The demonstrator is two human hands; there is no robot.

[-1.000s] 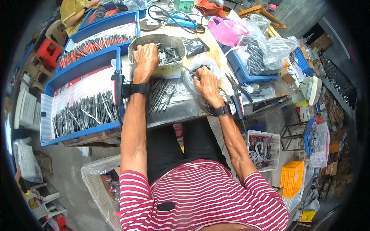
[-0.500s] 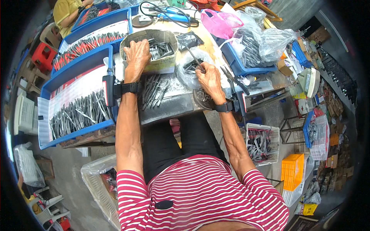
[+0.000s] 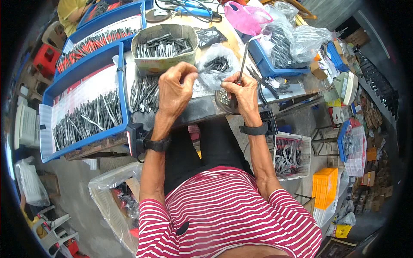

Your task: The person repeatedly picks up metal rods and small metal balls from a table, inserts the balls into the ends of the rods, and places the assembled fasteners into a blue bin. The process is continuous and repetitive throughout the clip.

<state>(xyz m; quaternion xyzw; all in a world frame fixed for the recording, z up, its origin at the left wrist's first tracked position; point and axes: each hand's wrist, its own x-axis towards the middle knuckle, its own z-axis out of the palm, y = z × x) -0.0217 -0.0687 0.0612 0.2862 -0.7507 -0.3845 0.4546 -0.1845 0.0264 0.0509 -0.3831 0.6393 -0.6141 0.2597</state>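
My left hand (image 3: 175, 88) is closed in a pinch over the table's near edge, below the cardboard box (image 3: 161, 65) of slim metal pieces. A thin dark piece (image 3: 203, 70) seems to stick out from its fingertips; its kind is too small to tell. My right hand (image 3: 244, 91) grips a slim, dark rod-like tool (image 3: 244, 60), its shaft pointing up and away. Between the hands lies a clear plastic bag (image 3: 205, 78) holding small black parts (image 3: 219, 64). Below it, partly behind the right hand, is a dark round dish (image 3: 218, 103) of tiny metal bits (image 3: 224, 97).
Loose slim metal pieces (image 3: 144, 92) lie left of my left hand. Blue trays (image 3: 85, 145) at the left hold rows of similar pieces. Pliers (image 3: 269, 88) rest right of my right hand. Another blue tray (image 3: 269, 73) with bagged dark parts stands at the far right.
My left hand has come out of the cardboard box toward me and to the right, now pinching. The right hand has moved slightly right and nearer; its tool now points more upright.
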